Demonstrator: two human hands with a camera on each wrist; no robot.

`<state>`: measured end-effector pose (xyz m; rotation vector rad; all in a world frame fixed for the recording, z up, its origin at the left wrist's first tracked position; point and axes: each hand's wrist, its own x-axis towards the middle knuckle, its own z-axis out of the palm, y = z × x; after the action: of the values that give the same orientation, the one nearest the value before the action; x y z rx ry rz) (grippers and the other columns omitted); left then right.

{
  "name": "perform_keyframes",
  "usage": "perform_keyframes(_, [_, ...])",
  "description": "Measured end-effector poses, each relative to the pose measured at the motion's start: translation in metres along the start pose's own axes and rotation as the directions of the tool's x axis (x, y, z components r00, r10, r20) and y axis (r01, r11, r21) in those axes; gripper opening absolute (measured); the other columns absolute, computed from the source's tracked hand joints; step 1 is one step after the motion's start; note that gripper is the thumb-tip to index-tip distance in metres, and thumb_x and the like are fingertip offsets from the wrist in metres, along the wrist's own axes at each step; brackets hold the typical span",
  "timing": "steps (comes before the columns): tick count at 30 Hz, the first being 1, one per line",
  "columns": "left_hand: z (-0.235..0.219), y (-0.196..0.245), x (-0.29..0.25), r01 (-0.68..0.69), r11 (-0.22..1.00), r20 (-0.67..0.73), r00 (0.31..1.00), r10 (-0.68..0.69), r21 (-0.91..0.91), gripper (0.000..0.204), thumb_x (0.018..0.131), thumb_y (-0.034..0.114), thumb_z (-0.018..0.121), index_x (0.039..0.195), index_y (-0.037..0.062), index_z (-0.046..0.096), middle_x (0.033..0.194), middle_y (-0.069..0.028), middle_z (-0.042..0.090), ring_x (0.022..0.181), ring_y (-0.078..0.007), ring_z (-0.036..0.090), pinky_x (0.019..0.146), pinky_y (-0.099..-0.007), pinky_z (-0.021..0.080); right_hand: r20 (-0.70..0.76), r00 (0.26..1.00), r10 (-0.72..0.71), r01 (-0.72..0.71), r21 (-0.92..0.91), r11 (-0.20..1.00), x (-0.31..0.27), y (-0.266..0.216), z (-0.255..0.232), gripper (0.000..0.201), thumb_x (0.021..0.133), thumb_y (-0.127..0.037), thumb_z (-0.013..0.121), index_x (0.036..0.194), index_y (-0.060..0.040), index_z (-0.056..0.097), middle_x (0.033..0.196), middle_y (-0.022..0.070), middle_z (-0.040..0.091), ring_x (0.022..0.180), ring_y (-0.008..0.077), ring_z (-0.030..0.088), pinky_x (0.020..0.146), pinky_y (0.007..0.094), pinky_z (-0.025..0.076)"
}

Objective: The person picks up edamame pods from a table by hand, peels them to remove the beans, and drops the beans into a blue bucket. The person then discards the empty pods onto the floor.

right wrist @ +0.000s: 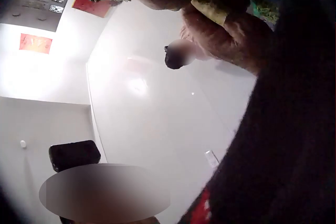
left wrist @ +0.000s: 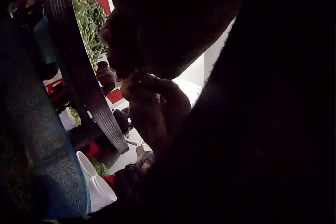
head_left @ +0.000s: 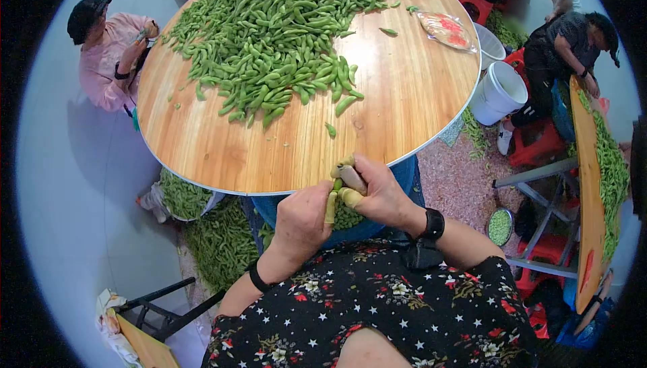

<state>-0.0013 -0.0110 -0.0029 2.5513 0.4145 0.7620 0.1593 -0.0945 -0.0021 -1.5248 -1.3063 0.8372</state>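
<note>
In the head view both hands meet just below the near edge of the round wooden table [head_left: 222, 159]. A green soybean pod [head_left: 337, 184] shows between their fingertips, mostly hidden by the fingers. My left hand [head_left: 303, 216] pinches it from the left, with a yellowish finger cover [head_left: 330, 207] on one finger. On the other side, my right hand [head_left: 384, 196] grips it with curled fingers, several of them covered too. Below the hands, a blue tub [head_left: 406, 174] holds shelled green beans [head_left: 347, 218]. The left wrist view is very dark.
A large heap of soybean pods [head_left: 283, 38] covers the table's far part, with a wrapped packet [head_left: 446, 29] at its right. White buckets [head_left: 499, 92] stand beyond the table's right edge. More pods [head_left: 222, 243] lie at lower left. One person sits left, others right.
</note>
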Motion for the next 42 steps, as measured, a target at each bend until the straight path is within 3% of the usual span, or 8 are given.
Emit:
perform_keyframes(9, [0.007,-0.004,-0.006,0.191,0.951,-0.081,0.973,-0.216,-0.243,0.016,0.084,0.003,0.057,0.099,-0.0010,0.055,0.074,-0.0174,0.060,0.068,-0.0344,0.062,0.059,-0.0376,0.049,0.010,1.000,0.010,-0.012,0.244,0.970,0.000,0.015,0.012,0.020,0.078,-0.003,0.056,0.097,-0.0032,0.052,0.075,0.0002,0.051,0.067,0.0107,0.049,0.061,0.0258,0.043])
perform_keyframes(11, [-0.004,-0.009,-0.006,0.630,0.589,0.410,0.777,-0.478,-0.506,0.014,0.089,0.007,0.054,0.101,-0.0012,0.056,0.076,-0.0193,0.061,0.071,-0.0355,0.062,0.061,-0.0375,0.049,0.146,0.973,0.180,-0.227,0.451,0.863,-0.003,0.003,0.004,0.020,0.079,-0.004,0.055,0.098,-0.0034,0.052,0.075,-0.0006,0.051,0.069,0.0092,0.049,0.062,0.0254,0.043])
perform_keyframes(16, [0.001,-0.006,-0.008,0.412,0.812,0.214,0.911,-0.354,-0.413,0.018,0.088,0.008,0.054,0.102,-0.0015,0.057,0.081,-0.0207,0.062,0.075,-0.0377,0.062,0.064,-0.0395,0.048,0.247,0.924,0.290,-0.381,0.589,0.713,-0.005,0.001,0.003,0.011,0.079,-0.005,0.058,0.086,-0.0019,0.049,0.068,0.0018,0.048,0.061,0.0124,0.046,0.055,0.0271,0.040])
perform_keyframes(18, [0.001,-0.004,-0.007,0.243,0.906,0.082,0.970,-0.229,-0.346,0.018,0.087,0.009,0.055,0.102,-0.0016,0.057,0.083,-0.0206,0.063,0.076,-0.0386,0.062,0.065,-0.0401,0.048,0.026,0.999,-0.044,0.036,0.250,0.967,-0.003,0.023,0.010,0.011,0.079,-0.006,0.059,0.083,-0.0025,0.049,0.068,0.0033,0.049,0.063,0.0134,0.048,0.057,0.0291,0.042])
perform_keyframes(22, [-0.005,0.004,-0.007,0.290,0.948,0.132,0.953,-0.273,-0.134,0.016,0.083,0.007,0.057,0.096,-0.0008,0.059,0.082,-0.0185,0.062,0.077,-0.0392,0.060,0.070,-0.0423,0.046,-0.114,0.905,-0.411,0.393,-0.150,0.907,-0.002,0.013,0.005,0.015,0.083,-0.012,0.062,0.094,-0.0022,0.058,0.075,0.0128,0.050,0.067,0.0267,0.054,0.060,0.0342,0.043])
perform_keyframes(33, [-0.007,0.004,-0.008,0.071,0.994,0.039,0.997,-0.068,-0.077,0.010,0.078,0.006,0.058,0.088,0.0032,0.058,0.074,-0.0135,0.058,0.068,-0.0346,0.051,0.065,-0.0400,0.040,0.070,0.971,-0.229,0.228,0.025,0.973,-0.008,-0.001,-0.006,0.026,0.086,-0.018,0.061,0.075,-0.0021,0.045,0.069,0.0116,0.046,0.065,0.0279,0.050,0.060,0.0348,0.042])
perform_keyframes(35, [-0.006,0.005,-0.009,0.086,0.986,0.034,0.996,-0.082,-0.140,0.011,0.078,0.006,0.058,0.088,0.0032,0.058,0.075,-0.0134,0.058,0.070,-0.0342,0.052,0.067,-0.0397,0.040,0.199,0.979,0.044,-0.104,0.303,0.947,-0.008,0.002,-0.005,0.028,0.085,-0.016,0.061,0.073,-0.0035,0.039,0.070,0.0099,0.047,0.066,0.0236,0.050,0.061,0.0320,0.041])
perform_keyframes(42, [-0.010,0.018,-0.002,0.141,0.988,0.007,0.990,-0.142,0.069,0.018,0.073,0.004,0.060,0.090,0.0030,0.058,0.080,-0.0119,0.059,0.080,-0.0327,0.056,0.082,-0.0436,0.038,0.058,0.965,-0.254,0.250,0.072,0.966,-0.006,0.006,-0.007,0.022,0.085,-0.016,0.063,0.079,-0.0019,0.046,0.071,0.0107,0.048,0.066,0.0237,0.049,0.061,0.0332,0.041])
